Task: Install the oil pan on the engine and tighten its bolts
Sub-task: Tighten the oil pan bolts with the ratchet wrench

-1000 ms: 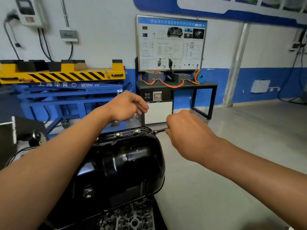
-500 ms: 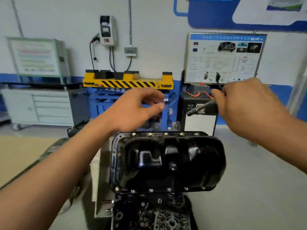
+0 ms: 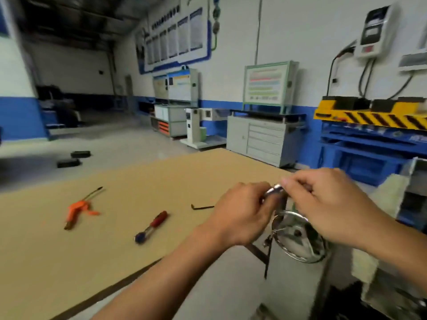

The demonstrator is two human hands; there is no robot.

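Gripping short chrome tool [image 3: 273, 190] in left hand [image 3: 240, 211], fingers curled round its near end; pinching the far end with right hand [image 3: 328, 204]. Holding it just above the engine-stand handwheel [image 3: 298, 236], beside the workbench [image 3: 115, 250] edge. Too blurred to call socket, extension or ratchet. Probably fitting two pieces together for the bolt work. No sight of oil pan or bolts here. Judging handling: stiff steel, light, polished so slippery in bare fingers, easy to drop. Best held round the barrel, not by fingertips, joint pushed home squarely. Lying untouched on the bench: orange air blow gun [image 3: 77, 209], red-handled driver [image 3: 152, 224], black hex key [image 3: 202, 207].
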